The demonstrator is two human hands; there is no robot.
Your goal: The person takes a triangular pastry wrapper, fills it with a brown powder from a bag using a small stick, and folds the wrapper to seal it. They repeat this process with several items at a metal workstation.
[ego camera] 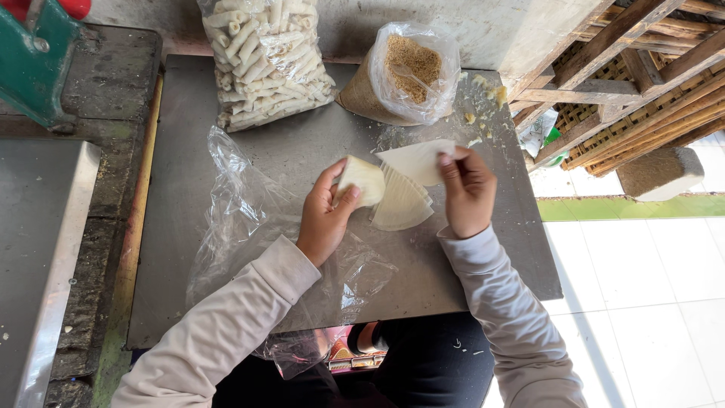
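Observation:
My left hand point(325, 215) grips a pale stack of folded wrapper sheets point(364, 180) at the middle of a grey metal table point(226, 151). My right hand point(468, 189) pinches the corner of a single thin triangular wrapper sheet point(418, 160), lifted just off a fanned pile of triangular wrapper sheets point(400, 204) that lies on the table between both hands. Both arms wear light long sleeves.
A clear bag of rolled pastry sticks point(264, 60) and an open bag of brown shredded filling point(400, 72) stand at the table's far edge. An empty crumpled plastic bag point(249, 227) lies at the left. Wooden racks point(627, 68) stand to the right, a green machine part point(34, 60) at far left.

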